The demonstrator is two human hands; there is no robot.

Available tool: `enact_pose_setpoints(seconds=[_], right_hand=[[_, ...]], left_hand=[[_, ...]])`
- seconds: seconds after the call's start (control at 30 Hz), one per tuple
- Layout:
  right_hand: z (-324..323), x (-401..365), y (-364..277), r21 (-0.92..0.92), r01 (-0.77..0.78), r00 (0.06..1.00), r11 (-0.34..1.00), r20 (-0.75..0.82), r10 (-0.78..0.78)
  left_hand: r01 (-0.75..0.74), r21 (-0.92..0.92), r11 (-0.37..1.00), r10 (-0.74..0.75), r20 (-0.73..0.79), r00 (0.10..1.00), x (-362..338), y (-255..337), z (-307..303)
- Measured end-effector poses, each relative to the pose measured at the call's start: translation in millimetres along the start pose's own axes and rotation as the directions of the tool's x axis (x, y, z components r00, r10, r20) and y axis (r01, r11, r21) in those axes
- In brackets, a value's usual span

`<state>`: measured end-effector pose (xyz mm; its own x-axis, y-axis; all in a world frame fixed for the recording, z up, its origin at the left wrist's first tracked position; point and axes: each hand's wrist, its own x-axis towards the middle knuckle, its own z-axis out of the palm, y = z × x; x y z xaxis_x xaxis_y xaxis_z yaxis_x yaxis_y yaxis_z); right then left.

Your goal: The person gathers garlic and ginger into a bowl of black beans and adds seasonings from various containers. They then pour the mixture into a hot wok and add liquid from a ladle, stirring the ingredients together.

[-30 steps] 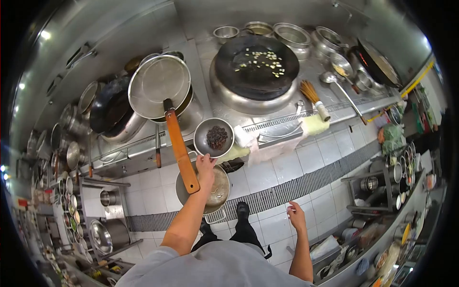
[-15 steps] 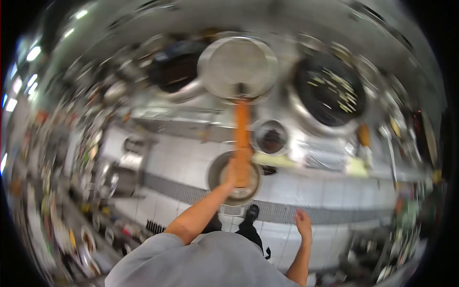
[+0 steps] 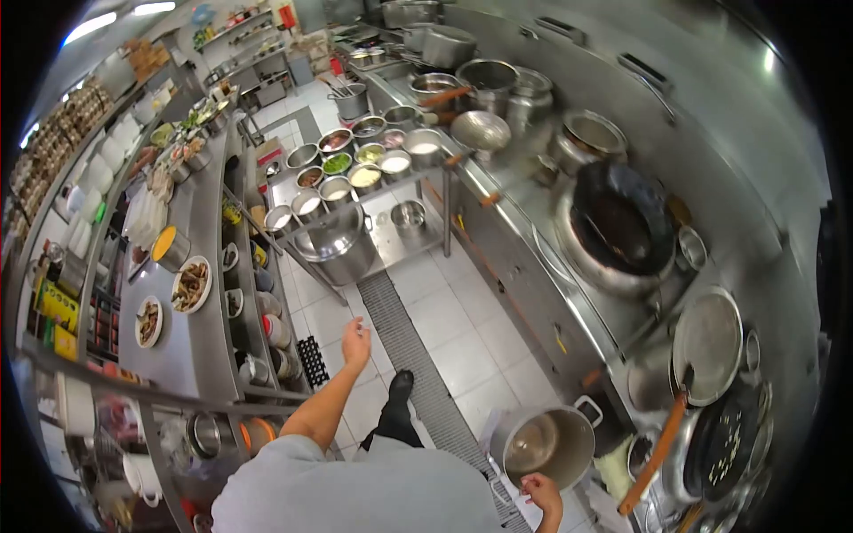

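Observation:
My left hand [image 3: 357,344] hangs over the tiled floor with its fingers loosely apart, holding nothing. Close to the near rim of a large deep metal pot [image 3: 582,444] on the floor is my right hand [image 3: 540,490], its fingers partly bent and apart with nothing visible in them. To the right, a big round strainer [image 3: 706,342] with a long wooden handle [image 3: 653,455] rests over a metal pot on the stove counter. Neither hand touches that handle.
A cart [image 3: 391,244] carries several metal containers of ingredients. A dark wok [image 3: 622,218] sits on the stove at right; another wok [image 3: 721,444] holds pale strips. At left, a steel counter [image 3: 191,351] bears plates of food. A drain grate [image 3: 426,346] crosses the floor.
My left hand has let go of the strainer's wooden handle and moved away. The view has turned left toward the cart, and the strainer and floor pot now appear on the right.

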<state>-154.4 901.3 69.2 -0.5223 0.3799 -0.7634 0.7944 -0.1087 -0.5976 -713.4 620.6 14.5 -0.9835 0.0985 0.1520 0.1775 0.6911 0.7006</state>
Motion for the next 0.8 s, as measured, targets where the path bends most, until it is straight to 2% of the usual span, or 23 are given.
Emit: enact_pose_setpoints(seconds=[0.03,0.1,0.17,0.23,0.27,0.3,0.33,0.37,0.4,0.47,0.53,0.63,0.67,0.73,0.8], right_hand=[[13,19,-20,-0.039,-0.018,0.999,0.999,-0.049,0.017],[41,45,-92,-0.068,-0.005,0.994,0.998,-0.106,-0.002],[69,77,-153,-0.170,0.019,0.994,0.985,-0.104,-0.038],[92,92,-218,-0.320,0.129,0.988,0.939,-0.042,-0.150],[102,100,-243,-0.383,0.182,0.980,0.906,-0.007,-0.200],[107,115,-243,-0.306,0.170,0.984,0.937,0.007,-0.176],[109,123,-250,-0.312,0.164,0.985,0.936,-0.006,-0.175],[111,127,-257,-0.318,0.156,0.985,0.935,-0.021,-0.172],[111,129,-263,-0.324,0.147,0.985,0.935,-0.039,-0.169],[112,123,-273,-0.469,0.085,0.985,0.879,-0.096,-0.146],[115,119,-287,-0.631,0.048,0.978,0.775,-0.128,-0.165],[118,118,-295,-0.599,0.006,0.981,0.801,-0.152,-0.121],[119,114,-298,-0.617,-0.031,0.986,0.787,-0.148,-0.077],[129,99,-351,-0.656,-0.105,0.990,0.748,-0.142,0.014],[124,115,-323,-0.652,-0.040,0.984,0.757,-0.159,-0.085]], left_hand=[[0.057,-0.015,0.998,-0.057,-0.044,0.997,41,-2,-18],[-0.018,-0.096,0.995,0.003,-0.155,0.988,127,-21,-39],[-0.145,-0.064,0.987,0.127,-0.227,0.965,217,-36,-61],[-0.194,0.139,0.971,0.228,-0.305,0.924,304,-43,-82],[-0.224,0.146,0.964,0.261,-0.340,0.903,348,-46,-90],[-0.257,0.155,0.954,0.297,-0.370,0.880,390,-49,-95],[-0.180,0.216,0.960,0.250,-0.357,0.900,431,-56,-97],[-0.224,0.268,0.937,0.316,-0.374,0.872,469,-71,-96],[-0.155,0.252,0.955,0.237,-0.340,0.910,503,-83,-93],[0.048,0.248,0.968,0.000,-0.190,0.982,558,-104,-81],[0.246,0.207,0.947,-0.250,-0.010,0.968,601,-118,-71],[0.302,0.300,0.905,-0.334,0.061,0.941,634,-129,-51],[0.324,0.293,0.899,-0.349,0.037,0.936,641,-131,-46],[0.373,0.276,0.886,-0.385,-0.011,0.923,646,-122,-46],[0.347,0.274,0.897,-0.341,-0.070,0.937,644,-114,-56]])
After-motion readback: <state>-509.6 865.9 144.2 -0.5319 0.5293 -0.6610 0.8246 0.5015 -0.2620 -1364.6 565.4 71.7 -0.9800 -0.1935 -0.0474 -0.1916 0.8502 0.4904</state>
